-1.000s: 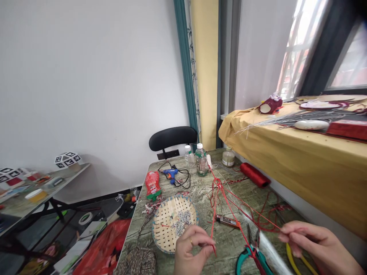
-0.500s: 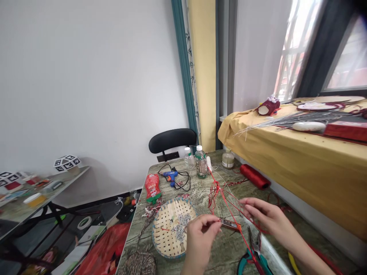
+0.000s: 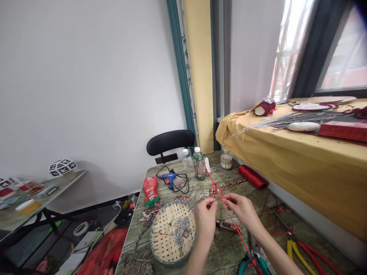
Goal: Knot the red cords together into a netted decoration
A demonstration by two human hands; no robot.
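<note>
1. Left hand [image 3: 205,217]: thumb and forefinger pinched together, a scrap of red cord [image 3: 233,217] showing at the tips.
2. Right hand [image 3: 243,210]: thumb and forefinger also nipped close on the cord, just beside the left fingertips — which strand each has, I cannot tell.
3. The cord's looped tangle sits just beyond both sets of fingertips. One line runs past it to the green-labelled bottle [image 3: 198,168]; another slants back under the right hand to the teal-handled pliers [image 3: 262,263].
4. Below the fingers, partly behind the right wrist, lies an orange-and-black packet [image 3: 228,226], its print too small to read.
5. Left of the fingers, a woven basket [image 3: 157,244] holds small metallic rings [image 3: 182,231]. Farther off are a red pouch [image 3: 151,191], its white lettering illegible to me, and a blue glue gun [image 3: 169,177]. The bottle's lettering is no clearer.
6. Right of the fingers: a red spool [image 3: 252,177] and, nearer the person, yellow handles [image 3: 296,256].
7. All this rests on a greenish, wood-patterned table [image 3: 197,187]. Past its far end — a black chair [image 3: 170,142], a pale wall [image 3: 86,76] and a teal curtain [image 3: 179,72]; to the right, a ledge draped in yellow cloth [image 3: 286,152] beneath a window [image 3: 344,57].
</note>
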